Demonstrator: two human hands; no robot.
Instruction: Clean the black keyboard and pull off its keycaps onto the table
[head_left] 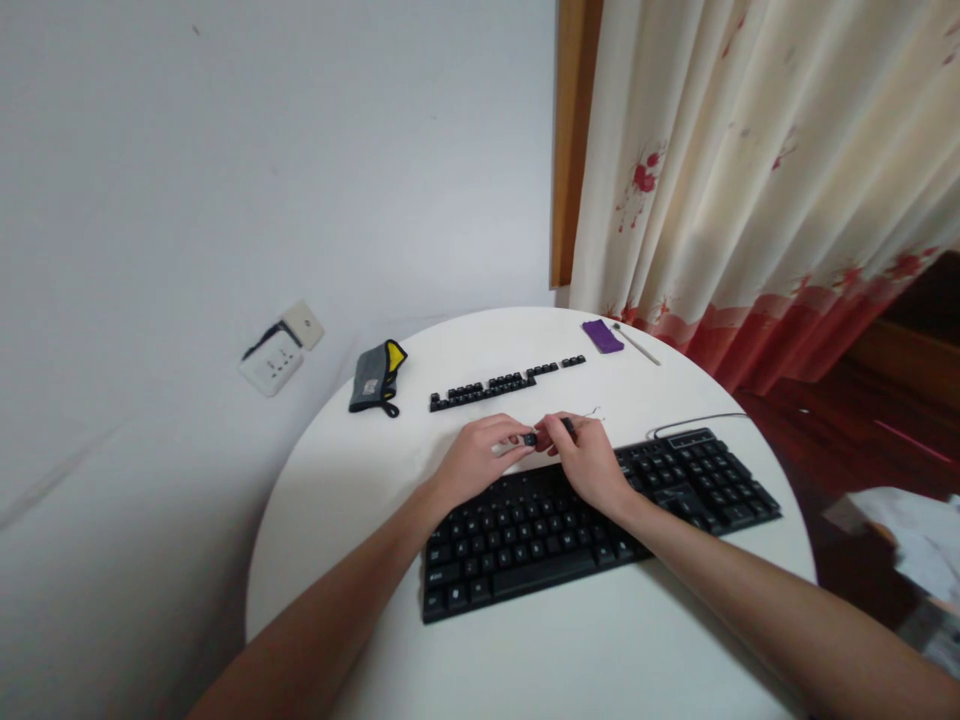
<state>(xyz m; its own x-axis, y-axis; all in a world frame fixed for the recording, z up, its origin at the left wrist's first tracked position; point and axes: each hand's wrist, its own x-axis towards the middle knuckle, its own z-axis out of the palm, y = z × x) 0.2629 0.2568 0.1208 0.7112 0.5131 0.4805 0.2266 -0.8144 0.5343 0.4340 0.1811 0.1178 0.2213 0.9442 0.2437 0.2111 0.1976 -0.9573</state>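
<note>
Above the keyboard's back edge, my two hands meet nearly fingertip to fingertip. Thumb and fingers of my left hand (pixel 480 455) pinch a small black keycap (pixel 529 439). My right hand (pixel 585 455) is closed around a small black handle (pixel 568 426); thin wires stick out beyond it, so it looks like a wire keycap puller. Its fingertips are close to the keycap, and whether they touch it I cannot tell. Below both hands lies a black keyboard (pixel 544 578), its upper rows partly hidden by them. Loose black keycaps (pixel 487 390) stand in rows behind my hands.
The round white table (pixel 337 520) stands against the wall. A grey and yellow cloth (pixel 373 378) lies at the back left. At the back right are a purple cloth (pixel 602 336) and a thin brush (pixel 637 344). The keyboard cable (pixel 697 417) curves toward the right edge.
</note>
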